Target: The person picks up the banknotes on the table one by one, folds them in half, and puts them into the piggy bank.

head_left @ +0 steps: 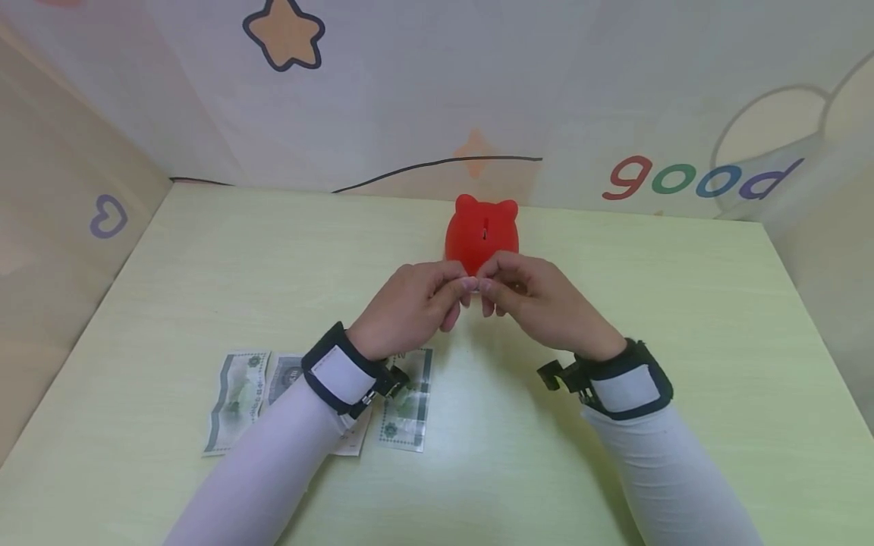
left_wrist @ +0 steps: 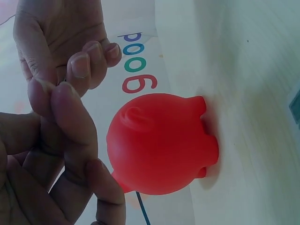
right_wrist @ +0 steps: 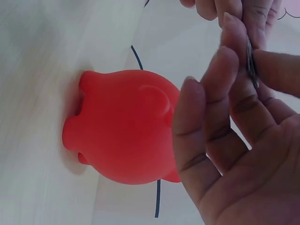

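- Thin slip [right_wrist: 252, 65], layered at its edge: held between both hands, on the near side of the piggy bank [head_left: 471, 239].
- Left hand [head_left: 413, 307]: thumb and fingertips pinched on the slip.
- Right hand [head_left: 549, 303]: likewise pinching, other fingers loosely bent.
- Piggy bank, red: upright, slot on top, contents hidden.
- Banknotes [head_left: 235, 402]: flat on table [head_left: 710, 318], partly behind left sleeve [head_left: 273, 462].

Pale sleeves [head_left: 273, 462] meet black wrist straps [head_left: 353, 353] bearing white patches [head_left: 344, 375] and small brackets [head_left: 551, 374].
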Available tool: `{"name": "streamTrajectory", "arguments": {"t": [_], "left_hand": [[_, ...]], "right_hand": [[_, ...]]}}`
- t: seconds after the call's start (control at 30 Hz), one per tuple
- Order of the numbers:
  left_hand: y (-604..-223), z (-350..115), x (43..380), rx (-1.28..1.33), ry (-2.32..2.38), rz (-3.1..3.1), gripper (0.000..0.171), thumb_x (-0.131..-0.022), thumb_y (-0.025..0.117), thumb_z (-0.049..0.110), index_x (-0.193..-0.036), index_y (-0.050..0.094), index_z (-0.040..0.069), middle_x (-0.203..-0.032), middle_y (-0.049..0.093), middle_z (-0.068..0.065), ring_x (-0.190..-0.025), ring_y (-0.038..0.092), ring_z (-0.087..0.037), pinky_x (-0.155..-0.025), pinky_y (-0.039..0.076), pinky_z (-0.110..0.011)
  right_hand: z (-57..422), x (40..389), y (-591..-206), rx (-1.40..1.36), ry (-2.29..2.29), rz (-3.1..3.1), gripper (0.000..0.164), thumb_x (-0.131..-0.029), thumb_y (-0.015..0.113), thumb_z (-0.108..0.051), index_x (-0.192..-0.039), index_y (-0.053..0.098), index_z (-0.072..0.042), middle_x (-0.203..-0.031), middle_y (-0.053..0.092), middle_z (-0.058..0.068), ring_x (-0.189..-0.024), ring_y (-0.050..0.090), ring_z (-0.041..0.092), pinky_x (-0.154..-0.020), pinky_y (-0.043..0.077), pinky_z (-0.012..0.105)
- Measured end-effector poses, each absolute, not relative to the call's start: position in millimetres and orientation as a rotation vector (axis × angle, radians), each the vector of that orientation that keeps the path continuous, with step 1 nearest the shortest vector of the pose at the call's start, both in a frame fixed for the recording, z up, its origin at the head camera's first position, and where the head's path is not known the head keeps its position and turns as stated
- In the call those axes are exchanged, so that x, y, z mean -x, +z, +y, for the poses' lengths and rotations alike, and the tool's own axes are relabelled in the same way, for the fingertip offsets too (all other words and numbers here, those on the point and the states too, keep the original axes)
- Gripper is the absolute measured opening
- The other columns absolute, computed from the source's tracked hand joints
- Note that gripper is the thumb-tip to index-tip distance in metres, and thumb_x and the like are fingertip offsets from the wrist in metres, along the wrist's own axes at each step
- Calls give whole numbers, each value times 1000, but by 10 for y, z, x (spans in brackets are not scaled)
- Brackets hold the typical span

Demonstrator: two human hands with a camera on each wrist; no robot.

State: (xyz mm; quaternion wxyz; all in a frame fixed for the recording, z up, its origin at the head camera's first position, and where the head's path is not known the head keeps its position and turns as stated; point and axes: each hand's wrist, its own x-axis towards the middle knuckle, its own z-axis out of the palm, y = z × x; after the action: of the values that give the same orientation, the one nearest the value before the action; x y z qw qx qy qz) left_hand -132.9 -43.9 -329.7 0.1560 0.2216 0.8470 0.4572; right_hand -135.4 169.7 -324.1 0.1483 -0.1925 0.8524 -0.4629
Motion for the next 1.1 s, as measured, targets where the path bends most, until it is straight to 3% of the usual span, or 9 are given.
{"name": "streamTrajectory", "arguments": {"t": [0.27,0.5,0.7,0.87,0.97,1.1], "left_hand": [[-3258,-441,1314,-619,1403,2429,17,-107,57,25,-104,66,11,-65,58,-5,-53,47,-21,-51,35,-27],[-3201,-529,1342,-631,1410,2502,22,-107,56,30,-95,62,13,-65,56,-4,-56,50,-23,-55,39,-30],[-3111,-633,1418,-604,1391,2555,21,-107,56,29,-97,64,13,-68,58,-5,-59,53,-24,-57,42,-33],[-3040,-581,1543,-590,1230,2623,17,-103,63,29,-109,63,13,-76,62,-4,-63,58,-22,-57,47,-31],[-3030,-501,1628,-534,1104,2680,30,-99,69,30,-121,59,12,-82,64,-5,-68,60,-21,-59,51,-30],[-3057,-394,1729,-505,935,2761,57,-95,74,33,-142,51,11,-115,67,-10,-93,65,-23,-78,61,-35]], "right_hand": [[1663,1319,-3193,562,-1379,2576,6,-102,63,-11,-107,67,-11,-79,64,9,-74,62,32,-62,48,31],[1697,1318,-3147,480,-1409,2582,8,-104,61,-15,-110,63,-9,-84,64,11,-77,62,29,-70,53,30],[1812,1390,-3071,310,-1446,2616,19,-106,58,-19,-120,60,-5,-98,68,14,-84,66,27,-77,59,25],[1871,1493,-3034,275,-1383,2688,26,-105,60,-20,-129,65,-9,-101,73,13,-84,70,25,-77,59,20],[1873,1557,-3040,240,-1366,2717,29,-105,61,-21,-132,66,-11,-102,75,12,-85,71,24,-78,59,21],[1840,1633,-3058,181,-1346,2775,28,-103,64,-26,-126,70,-11,-99,74,12,-85,70,26,-77,59,27]]}}
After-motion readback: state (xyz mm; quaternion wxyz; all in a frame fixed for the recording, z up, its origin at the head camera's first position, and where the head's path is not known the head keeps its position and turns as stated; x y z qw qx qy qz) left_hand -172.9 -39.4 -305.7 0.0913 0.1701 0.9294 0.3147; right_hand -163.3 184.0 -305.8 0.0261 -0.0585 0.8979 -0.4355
